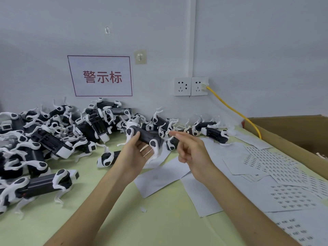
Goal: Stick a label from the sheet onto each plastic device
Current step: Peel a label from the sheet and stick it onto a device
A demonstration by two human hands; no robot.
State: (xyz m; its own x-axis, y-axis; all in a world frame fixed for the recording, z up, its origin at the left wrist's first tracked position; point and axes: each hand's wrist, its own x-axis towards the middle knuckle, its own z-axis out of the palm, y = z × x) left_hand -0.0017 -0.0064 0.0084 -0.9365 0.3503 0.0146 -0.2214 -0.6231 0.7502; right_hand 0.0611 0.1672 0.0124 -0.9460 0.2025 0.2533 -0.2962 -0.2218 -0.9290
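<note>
The left hand (136, 154) gripped a boxy black-and-white plastic device (144, 136) above the table (106, 219); a tiny rectangular label (167, 132) sat at the right hand's (192, 154) extended fingertip (173, 133), whether pinched or merely stuck unclear.

The red-bordered wall sign (100, 76) reads 警示标 in red characters; print on the barcode label sheets (276, 164) is too small to read.

A black-and-white dog-shaped device (144, 136) sits level at centre, a small white label (167, 132) just right of it. Barcode label sheets (276, 166) lie fanned at near right.
</note>
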